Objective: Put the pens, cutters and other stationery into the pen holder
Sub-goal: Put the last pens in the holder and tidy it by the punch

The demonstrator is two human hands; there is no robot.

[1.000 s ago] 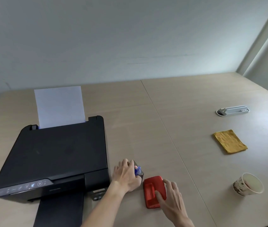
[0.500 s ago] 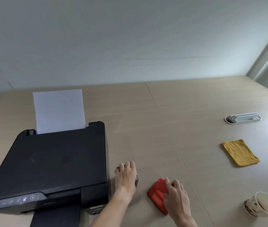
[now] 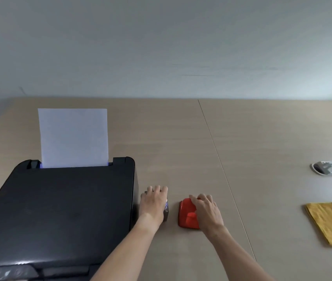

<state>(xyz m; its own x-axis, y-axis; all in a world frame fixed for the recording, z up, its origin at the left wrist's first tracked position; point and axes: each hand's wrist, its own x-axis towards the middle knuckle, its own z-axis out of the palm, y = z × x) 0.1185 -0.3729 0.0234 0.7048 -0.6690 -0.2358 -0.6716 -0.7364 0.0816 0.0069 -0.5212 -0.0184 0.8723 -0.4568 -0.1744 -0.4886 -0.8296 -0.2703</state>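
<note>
right fingers (image 3: 200, 199): were draped over the far top edge of the red stapler-looking thing (image 3: 187, 214), curled loosely on it; looked like contact more than a proper lift, honestly couldn't tell if it was gripped

right hand (image 3: 206, 211): sat on the right side of the red piece, whose long axis ran roughly toward and away from the person

left fingers (image 3: 157, 190): were wrapped over a small dark pen holder (image 3: 166, 212), closed around it as far as I could see, most of it hidden

left hand (image 3: 154, 203): was just beside the printer (image 3: 63, 209)

gap: holder lay just left of the red piece, so I'd guess a short leftward carry

table (image 3: 262, 138): carried everything
</note>
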